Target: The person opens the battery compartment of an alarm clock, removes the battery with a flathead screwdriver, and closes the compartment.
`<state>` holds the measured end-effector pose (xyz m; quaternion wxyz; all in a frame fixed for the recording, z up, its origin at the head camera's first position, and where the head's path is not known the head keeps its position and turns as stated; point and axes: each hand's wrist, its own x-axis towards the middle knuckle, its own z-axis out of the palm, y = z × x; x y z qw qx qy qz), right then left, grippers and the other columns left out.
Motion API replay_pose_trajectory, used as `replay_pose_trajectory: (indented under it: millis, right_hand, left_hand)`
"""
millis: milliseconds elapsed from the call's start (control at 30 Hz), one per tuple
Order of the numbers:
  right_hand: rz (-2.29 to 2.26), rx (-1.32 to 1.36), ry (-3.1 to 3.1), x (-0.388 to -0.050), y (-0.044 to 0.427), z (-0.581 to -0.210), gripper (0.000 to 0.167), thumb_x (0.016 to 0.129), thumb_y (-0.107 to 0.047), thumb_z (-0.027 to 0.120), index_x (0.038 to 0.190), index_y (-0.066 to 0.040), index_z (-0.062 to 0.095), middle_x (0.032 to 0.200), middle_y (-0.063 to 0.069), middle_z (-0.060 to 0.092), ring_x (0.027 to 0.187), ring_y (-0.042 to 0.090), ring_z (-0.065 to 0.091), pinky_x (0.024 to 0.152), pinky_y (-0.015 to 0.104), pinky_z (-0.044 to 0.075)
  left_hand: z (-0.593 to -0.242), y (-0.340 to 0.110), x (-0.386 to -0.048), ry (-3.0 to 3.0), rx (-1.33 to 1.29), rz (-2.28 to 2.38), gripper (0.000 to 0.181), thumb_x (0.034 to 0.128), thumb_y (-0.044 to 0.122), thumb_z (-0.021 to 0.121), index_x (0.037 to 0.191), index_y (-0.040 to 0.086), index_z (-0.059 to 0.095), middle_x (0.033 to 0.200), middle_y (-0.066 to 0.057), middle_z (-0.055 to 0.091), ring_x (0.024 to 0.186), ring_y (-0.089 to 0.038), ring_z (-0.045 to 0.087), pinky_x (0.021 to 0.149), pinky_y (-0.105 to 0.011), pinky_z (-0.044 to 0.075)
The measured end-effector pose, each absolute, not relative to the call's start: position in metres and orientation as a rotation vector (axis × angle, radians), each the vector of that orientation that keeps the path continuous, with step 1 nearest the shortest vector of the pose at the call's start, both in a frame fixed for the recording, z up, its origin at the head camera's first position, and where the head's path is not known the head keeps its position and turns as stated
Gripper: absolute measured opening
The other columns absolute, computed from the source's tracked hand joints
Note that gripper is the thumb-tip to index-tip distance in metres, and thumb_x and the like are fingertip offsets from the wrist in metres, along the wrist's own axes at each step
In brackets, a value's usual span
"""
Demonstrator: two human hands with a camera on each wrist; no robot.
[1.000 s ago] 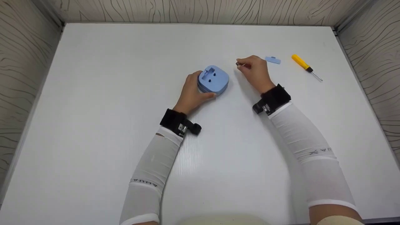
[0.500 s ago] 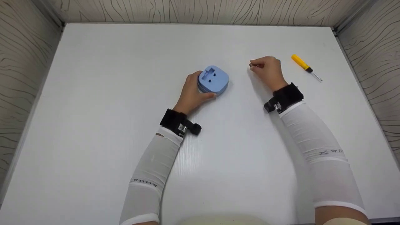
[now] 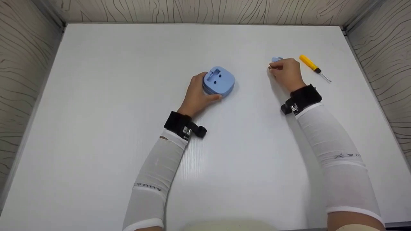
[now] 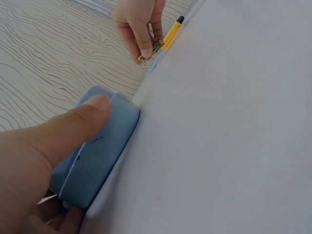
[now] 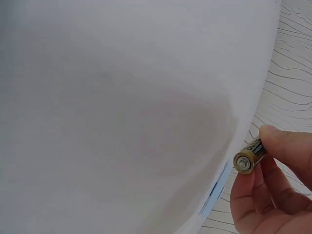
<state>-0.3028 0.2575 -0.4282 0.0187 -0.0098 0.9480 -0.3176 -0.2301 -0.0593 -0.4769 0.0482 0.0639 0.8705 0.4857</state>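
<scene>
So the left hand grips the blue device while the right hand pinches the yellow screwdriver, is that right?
Not quite: the right hand pinches a battery, as the right wrist view shows; the yellow screwdriver lies on the table. The left hand does grip the blue device.

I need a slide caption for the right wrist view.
Right hand pinches a cylindrical gold battery near a flat blue plastic piece on a white tabletop.

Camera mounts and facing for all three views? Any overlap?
Head: worn on head, facing forward and down over the white table; both sleeved arms, left hand and right hand show.
Left wrist: on that wrist, facing the blue device; left hand near, right hand beyond.
Right wrist: on that wrist, facing the battery; right hand only.
Shared: head and left wrist show the yellow screwdriver.
</scene>
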Motion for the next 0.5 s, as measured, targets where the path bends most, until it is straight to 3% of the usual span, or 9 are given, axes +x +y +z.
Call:
replay_pose_trajectory:
  millis: [500]
  right_hand:
    - [-0.952, 0.077, 2.960, -0.300, 0.283, -0.429, 0.029, 0.095, -0.003, 0.068, 0.123, 0.004, 0.070, 0.122, 0.025, 0.067, 0.106, 0.027, 0.060, 0.086, 0.022, 0.050]
  left_hand:
    - [-0.476, -0.060, -0.229, 2.642, 0.191, 1.490, 0.095, 0.0802, 0.030, 0.088, 0.154, 0.005, 0.034, 0.151, -0.014, 0.040, 0.140, -0.021, 0.039, 0.118, -0.028, 0.029]
